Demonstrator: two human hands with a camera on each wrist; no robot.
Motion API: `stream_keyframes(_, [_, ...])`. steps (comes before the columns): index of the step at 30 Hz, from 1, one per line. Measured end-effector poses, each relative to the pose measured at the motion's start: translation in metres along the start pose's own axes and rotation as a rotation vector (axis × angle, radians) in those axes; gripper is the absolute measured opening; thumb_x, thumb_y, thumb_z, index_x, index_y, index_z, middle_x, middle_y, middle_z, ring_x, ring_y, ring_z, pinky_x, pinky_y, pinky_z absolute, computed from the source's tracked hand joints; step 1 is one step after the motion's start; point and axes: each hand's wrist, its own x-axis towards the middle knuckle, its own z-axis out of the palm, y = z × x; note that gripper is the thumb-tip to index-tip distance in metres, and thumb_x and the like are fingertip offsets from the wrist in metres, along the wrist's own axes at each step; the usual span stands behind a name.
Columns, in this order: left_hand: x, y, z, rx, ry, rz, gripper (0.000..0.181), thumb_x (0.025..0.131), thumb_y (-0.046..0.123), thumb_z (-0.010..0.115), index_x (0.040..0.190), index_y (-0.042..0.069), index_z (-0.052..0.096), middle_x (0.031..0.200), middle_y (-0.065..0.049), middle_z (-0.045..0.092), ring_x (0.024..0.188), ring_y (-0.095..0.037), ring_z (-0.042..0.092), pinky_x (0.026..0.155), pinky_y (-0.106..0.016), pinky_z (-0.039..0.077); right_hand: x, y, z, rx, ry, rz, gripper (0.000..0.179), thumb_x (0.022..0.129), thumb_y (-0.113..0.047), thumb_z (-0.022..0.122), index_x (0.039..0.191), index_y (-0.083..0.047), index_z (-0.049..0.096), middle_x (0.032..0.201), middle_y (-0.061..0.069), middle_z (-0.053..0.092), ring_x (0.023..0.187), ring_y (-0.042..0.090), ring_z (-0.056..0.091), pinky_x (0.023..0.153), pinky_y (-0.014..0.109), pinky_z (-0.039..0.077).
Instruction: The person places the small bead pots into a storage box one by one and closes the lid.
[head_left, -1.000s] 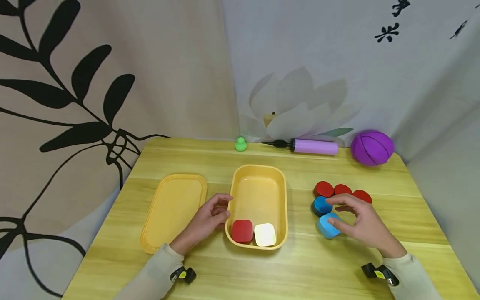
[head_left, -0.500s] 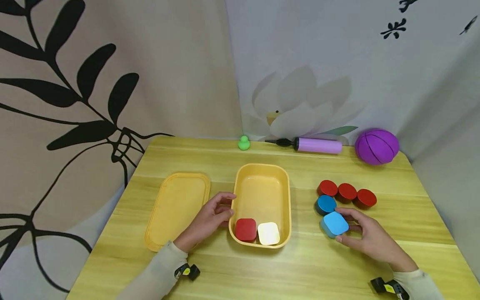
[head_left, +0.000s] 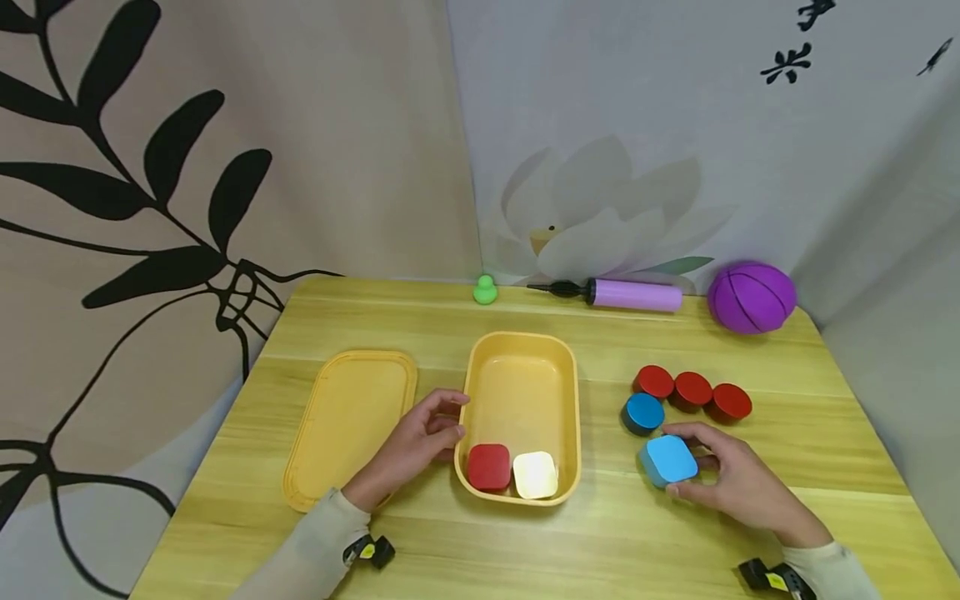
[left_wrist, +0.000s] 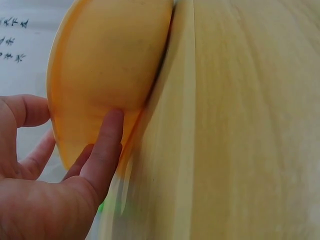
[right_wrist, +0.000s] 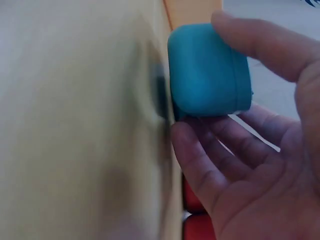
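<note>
My right hand point(head_left: 738, 479) pinches a light blue rounded-square block point(head_left: 669, 461) between thumb and fingers. In the right wrist view the block point(right_wrist: 210, 70) shows a thin seam near one end. Beside it stands a dark-sided blue round piece point(head_left: 643, 413). My left hand point(head_left: 414, 446) rests its fingertips against the left side of a yellow plastic box point(head_left: 576, 400). The left wrist view has the thumb lying along the box's outer wall point(left_wrist: 110, 50) and a finger at its rim. Inside the box's near end sit a red rounded-square block point(head_left: 489, 467) and a white one point(head_left: 535, 475).
Three red round pieces point(head_left: 692, 390) stand in a row behind the blue ones. A yellow lid point(head_left: 352, 425) lies left of the box. Along the back edge are a small green toy point(head_left: 485, 290), a purple hand pump point(head_left: 636, 295) and a purple ball point(head_left: 752, 297).
My right hand has come down from above the blue pieces and taken hold of the light blue block, which now sits slightly apart from the blue round piece. The left hand stays at the box.
</note>
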Motion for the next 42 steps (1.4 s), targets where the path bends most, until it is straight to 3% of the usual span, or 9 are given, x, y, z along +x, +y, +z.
stream_keyframes(11, [0.001,0.001,0.0,-0.002,-0.005,0.004,0.047,0.104,0.017,0.065,0.149,0.015,0.052,0.141,-0.018,0.052,0.117,-0.027,0.063,0.085,-0.039,0.064,0.012,-0.023,-0.013,-0.04,0.065,-0.105,0.066,0.077,-0.013,0.096,0.135,-0.012,0.065,0.131,0.006,0.067,0.101,0.006,0.065,0.082,0.023,0.061])
stream_keyframes(21, [0.0,0.0,-0.001,-0.004,0.0,-0.001,0.047,0.104,0.016,0.066,0.149,0.014,0.051,0.141,-0.019,0.052,0.117,-0.029,0.063,0.085,-0.04,0.064,0.043,-0.056,-0.014,-0.003,0.105,-0.125,0.066,0.075,-0.016,0.098,0.134,-0.017,0.067,0.12,-0.002,0.069,0.096,0.016,0.07,0.084,0.021,0.061])
stream_keyframes(26, [0.001,0.0,-0.001,-0.002,-0.002,0.0,0.047,0.104,0.017,0.066,0.149,0.015,0.052,0.142,-0.018,0.052,0.118,-0.029,0.063,0.086,-0.041,0.064,0.063,-0.071,-0.009,0.01,0.079,-0.174,0.067,0.077,-0.019,0.097,0.137,-0.019,0.067,0.13,0.001,0.071,0.101,0.013,0.072,0.088,0.021,0.061])
stream_keyframes(33, [0.001,0.0,0.0,0.009,-0.001,0.006,0.046,0.104,0.017,0.066,0.148,0.016,0.052,0.142,-0.018,0.053,0.117,-0.029,0.063,0.085,-0.042,0.064,0.086,-0.087,0.006,0.051,0.044,-0.167,0.068,0.078,-0.026,0.096,0.14,-0.021,0.068,0.132,0.002,0.073,0.099,0.015,0.072,0.085,0.026,0.063])
stream_keyframes(42, [0.001,-0.001,0.0,0.003,0.003,0.011,0.043,0.104,0.019,0.066,0.146,0.02,0.054,0.14,-0.017,0.054,0.114,-0.026,0.064,0.084,-0.041,0.064,0.113,-0.105,0.039,0.133,-0.036,-0.236,0.065,0.085,-0.024,0.091,0.141,-0.004,0.064,0.134,0.004,0.07,0.108,0.024,0.072,0.088,0.027,0.063])
